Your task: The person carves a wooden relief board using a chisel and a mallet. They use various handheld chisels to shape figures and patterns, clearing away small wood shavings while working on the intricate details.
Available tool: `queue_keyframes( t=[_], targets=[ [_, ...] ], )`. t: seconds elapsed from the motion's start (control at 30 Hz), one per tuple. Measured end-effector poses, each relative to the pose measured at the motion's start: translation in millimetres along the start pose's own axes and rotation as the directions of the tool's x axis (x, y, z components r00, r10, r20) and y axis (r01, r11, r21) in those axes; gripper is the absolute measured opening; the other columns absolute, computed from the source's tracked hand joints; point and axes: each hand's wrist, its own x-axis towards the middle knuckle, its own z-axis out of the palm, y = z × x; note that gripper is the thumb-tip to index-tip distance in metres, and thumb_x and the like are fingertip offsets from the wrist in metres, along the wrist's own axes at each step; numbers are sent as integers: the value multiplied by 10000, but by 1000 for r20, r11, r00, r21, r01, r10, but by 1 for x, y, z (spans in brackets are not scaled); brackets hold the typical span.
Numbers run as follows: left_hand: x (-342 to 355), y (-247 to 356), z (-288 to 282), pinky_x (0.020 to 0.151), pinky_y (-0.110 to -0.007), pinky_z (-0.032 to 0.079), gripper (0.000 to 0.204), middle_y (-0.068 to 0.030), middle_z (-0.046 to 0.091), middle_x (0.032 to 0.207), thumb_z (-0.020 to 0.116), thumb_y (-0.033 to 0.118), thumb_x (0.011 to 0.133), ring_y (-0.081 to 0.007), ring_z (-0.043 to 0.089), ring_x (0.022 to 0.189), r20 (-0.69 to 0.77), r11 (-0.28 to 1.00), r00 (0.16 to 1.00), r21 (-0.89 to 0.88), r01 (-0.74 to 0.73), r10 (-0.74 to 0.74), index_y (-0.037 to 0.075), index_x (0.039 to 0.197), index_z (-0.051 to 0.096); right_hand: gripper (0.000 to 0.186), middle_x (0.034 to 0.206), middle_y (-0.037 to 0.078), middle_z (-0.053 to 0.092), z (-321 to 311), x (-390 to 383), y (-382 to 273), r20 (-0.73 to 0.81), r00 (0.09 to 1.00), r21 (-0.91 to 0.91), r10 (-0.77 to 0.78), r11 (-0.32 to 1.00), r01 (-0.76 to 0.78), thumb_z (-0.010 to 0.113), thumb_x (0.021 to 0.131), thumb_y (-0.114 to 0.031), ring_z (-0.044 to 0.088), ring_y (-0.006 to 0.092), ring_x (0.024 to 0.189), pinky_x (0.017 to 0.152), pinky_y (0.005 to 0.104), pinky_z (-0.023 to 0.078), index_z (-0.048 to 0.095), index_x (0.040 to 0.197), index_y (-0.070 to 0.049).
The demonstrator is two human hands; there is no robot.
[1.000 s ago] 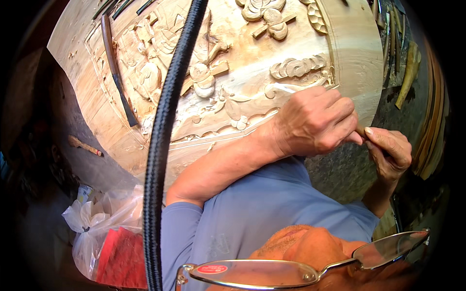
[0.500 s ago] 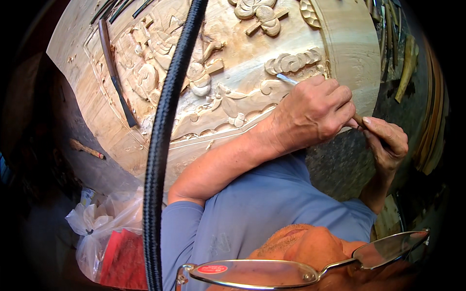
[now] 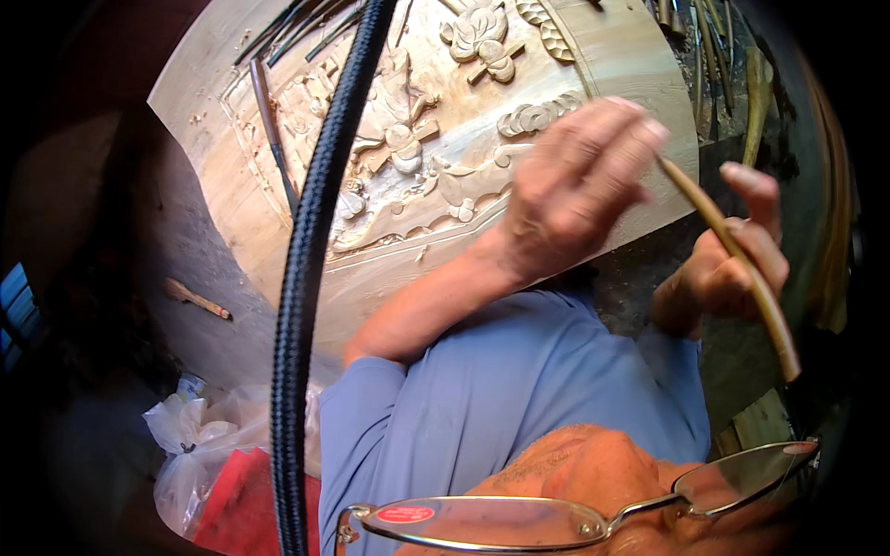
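The long curved wooden handle of a carving chisel (image 3: 766, 301) slants from beside my left hand down to the lower right; its blade does not show. My right hand (image 3: 728, 264) is at the handle's middle, its fingers curled behind it and the thumb raised clear of the wood. My left hand (image 3: 575, 190) is over the near right part of a carved wooden panel (image 3: 640, 83), fingers pointing to the upper right, close to the handle's upper end. Motion smears these fingers, so their grip is unclear. Scalloped relief carving (image 3: 533, 118) shows just beyond it.
Another wooden-handled chisel (image 3: 269, 116) lies on the panel's left side, with several tools (image 3: 297, 32) at its far edge. More tools (image 3: 709, 56) lie at far right. A black braided cable (image 3: 320, 222) crosses the view. A plastic bag (image 3: 185, 435) sits at lower left.
My hands have moved apart from the chisel's shaft grip, and its blade tip is no longer visible. The handle now extends down past my right hand, whose thumb has lifted. The view has shifted slightly.
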Motion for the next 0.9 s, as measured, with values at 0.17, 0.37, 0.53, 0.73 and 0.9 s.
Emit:
queue_keyframes(
  t=[0.17,0.37,0.53,0.73,0.9],
  targets=[
    [-61,1,-67,825,-409,630,329,-167,791,1061,791,132,946,-316,791,932,137,911,902,-1,413,-409,-18,1238,765,445,906,161,748,52,5,-3,315,929,-71,-193,972,226,725,1016,-354,737,205,741,647,343,592,562,726,-59],
    [-61,-15,-110,981,-386,612,321,-185,812,1060,707,48,903,-317,807,1011,173,962,951,148,231,-255,-31,1208,764,452,657,0,431,144,-33,-46,335,801,213,-496,868,448,761,924,-312,498,140,551,514,319,409,453,652,-125],
    [-68,-15,-122,1089,-467,573,1004,-312,744,1312,422,795,1060,-377,742,1218,247,626,714,-352,696,-655,-131,1315,713,497,656,5,425,154,-33,-57,251,853,316,-457,872,374,778,920,-353,489,147,550,502,318,367,439,640,-122],
    [-55,-14,-125,1062,-483,591,1297,-364,729,1296,277,1007,894,-419,742,1213,400,512,651,-406,757,-645,-155,1216,756,583,621,10,370,169,-44,-57,190,886,372,-423,866,333,818,926,-346,406,147,492,463,316,297,386,610,-114],
    [-59,-14,-127,1053,-478,594,1389,-390,734,1253,148,1041,851,-433,753,1176,433,602,655,-274,750,-619,-158,1154,780,518,640,8,431,162,-56,-57,245,880,318,-407,891,324,810,891,-392,498,148,546,505,317,385,448,626,-133]
  ],
)
